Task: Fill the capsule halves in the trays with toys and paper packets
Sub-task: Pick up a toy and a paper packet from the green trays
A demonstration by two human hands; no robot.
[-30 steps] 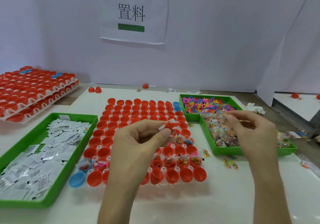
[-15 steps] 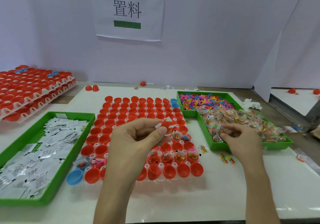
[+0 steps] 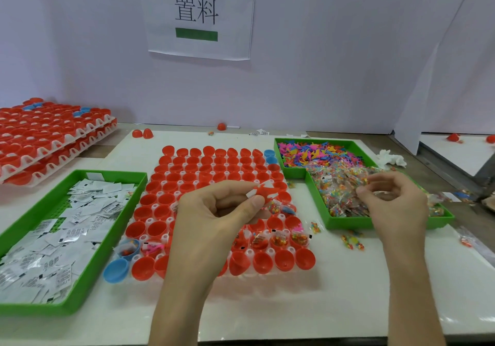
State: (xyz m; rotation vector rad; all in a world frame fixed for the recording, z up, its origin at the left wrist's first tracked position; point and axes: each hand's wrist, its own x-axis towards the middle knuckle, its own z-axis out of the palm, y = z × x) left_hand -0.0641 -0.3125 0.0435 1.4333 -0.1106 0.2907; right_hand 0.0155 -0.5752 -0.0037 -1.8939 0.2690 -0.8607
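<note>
A white tray of red capsule halves [image 3: 209, 174] lies in the middle of the table; several halves in its near rows hold bead packets [image 3: 278, 238]. My left hand [image 3: 214, 219] hovers over the tray and pinches a red flat toy [image 3: 266, 190] together with a white paper packet [image 3: 250, 193]. My right hand [image 3: 393, 206] is above the green bin of clear bead packets [image 3: 337, 195], and its fingers pinch one clear packet [image 3: 375, 184]. A green bin of white paper packets [image 3: 61, 227] sits at the left.
A green bin of coloured flat toys [image 3: 310, 152] stands behind the bead packets. Stacked trays of red halves [image 3: 45, 139] sit at far left. Loose blue halves [image 3: 115, 270] lie by the tray's near left corner, and stray bead packets [image 3: 352, 242] lie on the table.
My right hand has lifted from the bead packet bin with a clear packet pinched in its fingers. My left hand keeps its hold on the toy and paper packet.
</note>
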